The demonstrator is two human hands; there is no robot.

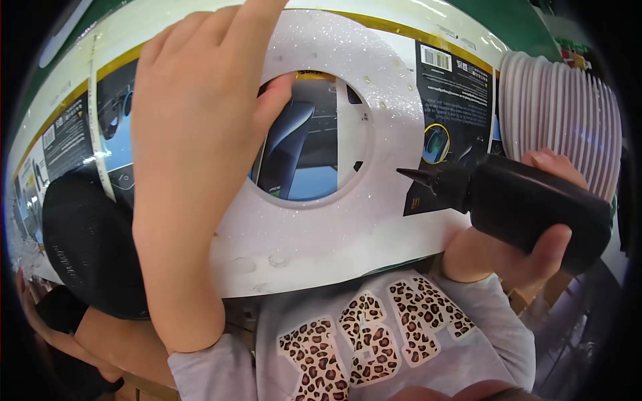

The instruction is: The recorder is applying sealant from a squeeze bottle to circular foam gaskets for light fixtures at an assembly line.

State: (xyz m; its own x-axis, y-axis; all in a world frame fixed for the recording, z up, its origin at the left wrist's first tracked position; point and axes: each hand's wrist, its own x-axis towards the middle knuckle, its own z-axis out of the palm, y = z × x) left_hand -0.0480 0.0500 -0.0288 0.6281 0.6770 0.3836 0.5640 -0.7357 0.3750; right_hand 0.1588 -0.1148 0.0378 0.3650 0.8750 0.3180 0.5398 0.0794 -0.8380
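Squeeze bottle [535,210], black, is gripped in the right hand [518,260], its nozzle [435,180] pointing toward a glittery white ring [394,107] left of that grip. Over the ring's left side lies the left hand [200,93], thumb at the hole; I can't tell whether it grips. Beyond the right hand sits a ridged white stack [565,120].

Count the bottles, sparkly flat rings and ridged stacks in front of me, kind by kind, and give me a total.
Black bottle: 1
Sparkly white ring: 1
Ridged white stack: 1
Total: 3
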